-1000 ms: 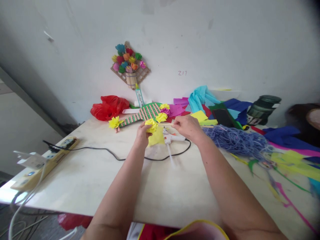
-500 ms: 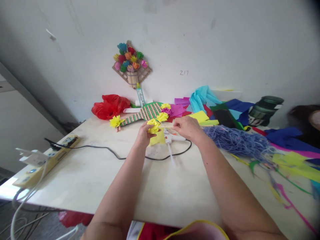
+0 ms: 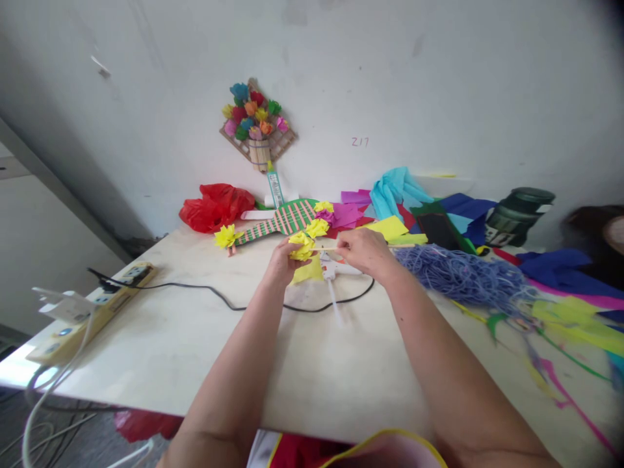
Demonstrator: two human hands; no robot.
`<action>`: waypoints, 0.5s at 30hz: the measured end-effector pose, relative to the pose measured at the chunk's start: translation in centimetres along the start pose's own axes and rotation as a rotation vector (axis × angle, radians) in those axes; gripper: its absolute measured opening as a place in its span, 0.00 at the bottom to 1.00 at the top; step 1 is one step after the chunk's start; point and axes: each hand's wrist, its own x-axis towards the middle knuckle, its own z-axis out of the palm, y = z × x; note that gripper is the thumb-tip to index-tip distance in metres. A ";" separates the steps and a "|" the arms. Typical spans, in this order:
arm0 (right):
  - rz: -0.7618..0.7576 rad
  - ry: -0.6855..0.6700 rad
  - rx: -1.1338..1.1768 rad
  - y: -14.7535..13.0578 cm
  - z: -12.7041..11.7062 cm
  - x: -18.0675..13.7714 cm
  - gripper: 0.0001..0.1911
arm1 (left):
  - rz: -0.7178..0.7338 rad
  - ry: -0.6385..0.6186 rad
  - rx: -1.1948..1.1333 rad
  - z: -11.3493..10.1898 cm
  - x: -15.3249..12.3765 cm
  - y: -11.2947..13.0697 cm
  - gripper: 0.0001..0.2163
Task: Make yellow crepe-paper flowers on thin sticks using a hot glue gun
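A yellow crepe-paper flower (image 3: 301, 246) is gripped in my left hand (image 3: 283, 261), over the middle of the table. My right hand (image 3: 363, 249) pinches a thin wooden stick (image 3: 324, 249), whose left end reaches the flower; whether it enters the paper I cannot tell. Just below the hands lies a white glue gun (image 3: 336, 268) with a clear glue stick (image 3: 334, 292) sticking out. Beside it is a piece of yellow paper (image 3: 308, 272). Behind them rests a green guitar-shaped craft (image 3: 292, 218) with pink strips and yellow and magenta paper flowers.
A power strip (image 3: 92, 318) with plugs lies at the left, and a black cord (image 3: 209, 287) crosses the table. Purple string (image 3: 458, 273), coloured paper (image 3: 400, 188) and a dark green jar (image 3: 519, 214) fill the right side. A red plastic bag (image 3: 214, 208) sits at the back left.
Almost nothing differs. Both hands keep their hold on the flower and the stick, and the view has shifted very slightly.
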 end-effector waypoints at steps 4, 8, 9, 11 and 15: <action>0.002 -0.011 -0.034 -0.1 0.0 0.0 0.09 | 0.000 0.001 0.005 -0.1 0.1 -0.1 0.18; 0.002 -0.013 -0.077 -0.4 -0.1 0.0 0.09 | -0.009 0.012 0.006 0.1 0.0 -0.1 0.16; 0.000 -0.013 -0.090 -0.4 -0.1 0.0 0.09 | -0.012 0.014 0.006 0.1 0.0 -0.1 0.16; -0.008 -0.011 -0.119 -0.5 -0.1 -0.1 0.10 | -0.020 0.019 0.010 0.3 -0.1 0.0 0.16; -0.041 0.010 -0.162 -0.7 0.1 -0.1 0.11 | -0.032 0.024 0.025 0.4 -0.2 0.1 0.15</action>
